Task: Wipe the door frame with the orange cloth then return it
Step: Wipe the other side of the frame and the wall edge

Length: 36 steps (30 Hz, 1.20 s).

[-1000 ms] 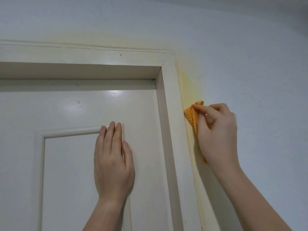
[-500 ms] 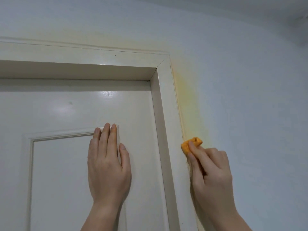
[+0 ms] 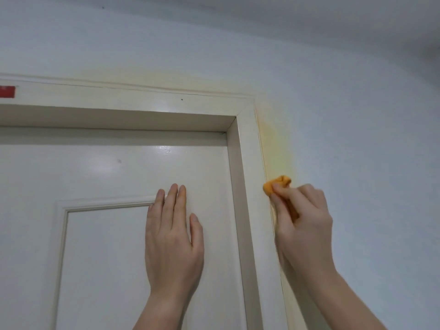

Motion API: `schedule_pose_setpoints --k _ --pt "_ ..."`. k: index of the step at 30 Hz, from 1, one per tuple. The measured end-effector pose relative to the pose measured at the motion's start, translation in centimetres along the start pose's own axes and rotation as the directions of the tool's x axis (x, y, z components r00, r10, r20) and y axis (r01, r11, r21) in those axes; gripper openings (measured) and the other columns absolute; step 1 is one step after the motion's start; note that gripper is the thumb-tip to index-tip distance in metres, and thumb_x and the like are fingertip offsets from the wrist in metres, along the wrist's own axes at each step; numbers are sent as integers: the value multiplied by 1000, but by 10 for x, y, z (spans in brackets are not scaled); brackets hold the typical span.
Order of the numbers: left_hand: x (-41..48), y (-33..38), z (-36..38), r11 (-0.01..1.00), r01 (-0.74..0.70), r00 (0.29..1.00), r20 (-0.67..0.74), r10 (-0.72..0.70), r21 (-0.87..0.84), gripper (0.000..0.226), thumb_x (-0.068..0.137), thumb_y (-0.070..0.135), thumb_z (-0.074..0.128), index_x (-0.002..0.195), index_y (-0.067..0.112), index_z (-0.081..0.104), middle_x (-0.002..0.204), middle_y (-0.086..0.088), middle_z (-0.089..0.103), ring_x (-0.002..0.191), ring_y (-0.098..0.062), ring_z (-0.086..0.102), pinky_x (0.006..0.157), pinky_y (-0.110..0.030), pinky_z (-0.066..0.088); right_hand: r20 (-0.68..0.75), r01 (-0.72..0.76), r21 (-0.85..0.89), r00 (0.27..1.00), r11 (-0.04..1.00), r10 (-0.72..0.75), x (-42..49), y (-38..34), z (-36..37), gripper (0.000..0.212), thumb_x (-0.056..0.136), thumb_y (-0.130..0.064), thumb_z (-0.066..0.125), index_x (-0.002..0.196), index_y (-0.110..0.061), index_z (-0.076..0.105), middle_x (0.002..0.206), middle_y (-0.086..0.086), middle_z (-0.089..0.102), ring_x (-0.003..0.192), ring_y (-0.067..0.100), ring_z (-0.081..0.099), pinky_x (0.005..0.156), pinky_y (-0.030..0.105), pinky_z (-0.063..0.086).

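A red sticker (image 3: 7, 92) sits on the top bar of the door frame (image 3: 247, 163), at the far left. The side of the picture cuts it off, and I cannot tell if it has any words on it.

The left hand (image 3: 172, 236) lies flat on the white door (image 3: 119, 167). Its fingers (image 3: 173, 198) are straight, close together and point up. The thumb lies close beside them. The fingertips touch the top right corner of the raised panel on the door. This hand holds nothing.

The right hand (image 3: 302, 222) holds the orange cloth (image 3: 277, 184). Its fingers (image 3: 289, 197) are curled and pinch the cloth against the thumb. The cloth is all bunched up. A small lump of it sticks out past the fingertips, and a thin bit more shows lower down, between the thumb and the fingers. The rest is hidden in the hand. The long way of the cloth runs up and a little to the left, nearly in line with the side post of the frame. The lump is the top end.

The cloth touches the outer edge of the right post, just where the frame meets the wall (image 3: 357, 115). It is below the top right corner of the frame. A pale yellow stain (image 3: 276, 148) shows on the wall just above the cloth, beside the post.
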<state>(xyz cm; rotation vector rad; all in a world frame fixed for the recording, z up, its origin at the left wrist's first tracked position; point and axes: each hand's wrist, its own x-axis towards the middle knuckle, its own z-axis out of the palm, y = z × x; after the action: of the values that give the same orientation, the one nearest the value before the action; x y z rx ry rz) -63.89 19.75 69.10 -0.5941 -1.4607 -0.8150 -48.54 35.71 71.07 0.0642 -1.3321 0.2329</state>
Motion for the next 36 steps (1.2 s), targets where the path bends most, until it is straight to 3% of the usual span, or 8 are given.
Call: schedule_pose_setpoints --k 4,8,11,18,21,28,32,36 --pt "3 1 1 1000 -14 1000 15 14 -5 58 110 28 40 166 14 42 174 3 38 168 -14 17 137 -43 16 -21 81 -30 996 996 -82 61 0 20 6 99 -10 71 100 -13 77 87 -10 52 88 21 50 77 17 38" --pt "7 3 1 999 -12 1000 -3 12 -30 58 109 26 40 166 13 42 175 3 38 168 -12 15 138 -40 12 -92 38 36 995 999 -35 138 -2 47 10 99 -11 68 98 -15 77 94 -4 60 97 23 55 84 32 49" --pt "6 2 1 999 0 1000 -1 0 -50 58 110 27 39 166 15 41 175 4 37 168 -9 13 138 -42 15 -79 32 30 996 999 -29 101 -6 36 9 101 -13 68 100 -16 76 90 -10 55 92 19 51 79 15 41" --pt "-6 5 2 997 10 1000 14 -9 -71 57 110 26 39 166 14 43 174 3 39 168 -12 14 136 -46 21 -7 -24 -26 1000 999 23 -44 2 -9 22 91 -2 77 110 -12 81 78 -12 55 77 20 47 71 16 38" --pt "-5 6 1 998 -9 1000 14 10 -61 56 110 24 41 165 12 44 173 2 41 168 -14 16 136 -47 22 17 73 -42 997 996 -72 3 -5 -1 7 97 -9 74 101 -12 80 76 -6 54 78 21 48 69 32 43" --pt "-2 6 2 998 -45 999 -8 45 -48 55 108 20 46 163 9 47 170 -2 45 166 -21 24 133 -51 30 -54 65 10 996 998 -65 163 -3 46 18 98 -21 67 86 -8 69 87 -4 54 86 19 56 76 34 49" --pt "-3 6 2 998 -39 999 -6 39 -58 56 108 20 46 163 10 47 171 -2 45 166 -20 24 133 -51 30 -35 33 50 999 998 -31 110 1 35 9 97 -13 68 90 -10 72 89 -1 58 89 21 58 78 38 51" --pt "-7 7 2 997 -39 999 9 40 -69 56 108 21 46 163 10 46 171 -1 44 167 -19 22 133 -50 29 32 53 26 998 998 -54 38 4 8 7 97 -5 72 94 -11 75 87 -9 55 88 18 57 78 25 47"
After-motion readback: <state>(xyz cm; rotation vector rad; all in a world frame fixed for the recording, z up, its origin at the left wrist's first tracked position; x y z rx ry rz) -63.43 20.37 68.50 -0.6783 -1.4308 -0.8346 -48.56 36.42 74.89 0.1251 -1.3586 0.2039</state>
